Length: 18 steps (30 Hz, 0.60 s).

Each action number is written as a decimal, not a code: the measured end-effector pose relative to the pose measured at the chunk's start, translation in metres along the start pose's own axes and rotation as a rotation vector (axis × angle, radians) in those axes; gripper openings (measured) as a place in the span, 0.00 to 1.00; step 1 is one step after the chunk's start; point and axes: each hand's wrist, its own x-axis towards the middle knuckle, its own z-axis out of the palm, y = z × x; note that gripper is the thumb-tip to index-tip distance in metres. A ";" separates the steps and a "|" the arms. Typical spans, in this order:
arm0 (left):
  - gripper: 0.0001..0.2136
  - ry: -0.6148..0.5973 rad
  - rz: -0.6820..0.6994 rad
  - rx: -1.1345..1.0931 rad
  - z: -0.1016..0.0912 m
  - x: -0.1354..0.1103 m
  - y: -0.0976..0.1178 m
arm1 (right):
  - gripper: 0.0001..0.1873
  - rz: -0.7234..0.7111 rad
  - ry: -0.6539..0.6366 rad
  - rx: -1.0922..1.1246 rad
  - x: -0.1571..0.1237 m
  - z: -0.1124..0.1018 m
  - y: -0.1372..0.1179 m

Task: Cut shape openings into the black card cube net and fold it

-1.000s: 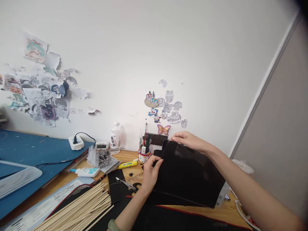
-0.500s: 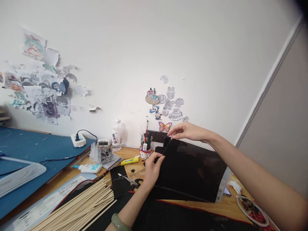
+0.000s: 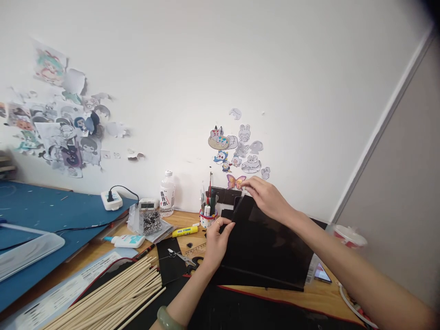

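Note:
My left hand pinches the left edge of a large glossy black sheet that stands tilted above the desk. My right hand grips the sheet's upper left corner, fingers curled over the top edge, with a thin clear film showing there. A green bangle sits on my left wrist. Scissors lie on a small black piece just left of my left hand.
A bundle of wooden sticks lies at front left. A pen cup, yellow glue stick, water bottle, glue bottle, power strip and blue mat lie behind. Stickers cover the wall.
My right hand has moved slightly left and bent down over the sheet's top corner. The sheet's right side has sunk a little. My left hand keeps its pinch.

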 end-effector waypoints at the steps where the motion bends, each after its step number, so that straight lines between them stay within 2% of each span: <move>1: 0.07 -0.002 -0.003 -0.002 0.000 0.000 -0.001 | 0.14 0.023 0.005 0.012 -0.001 -0.001 0.002; 7: 0.08 -0.013 -0.037 -0.014 0.001 -0.002 -0.005 | 0.16 0.156 -0.173 0.104 -0.010 -0.009 0.025; 10: 0.08 -0.018 -0.056 -0.026 0.001 -0.002 -0.006 | 0.13 0.198 -0.242 0.116 -0.014 -0.009 0.034; 18: 0.13 -0.054 -0.086 -0.070 0.000 -0.002 -0.004 | 0.14 0.268 -0.287 0.141 -0.013 -0.009 0.040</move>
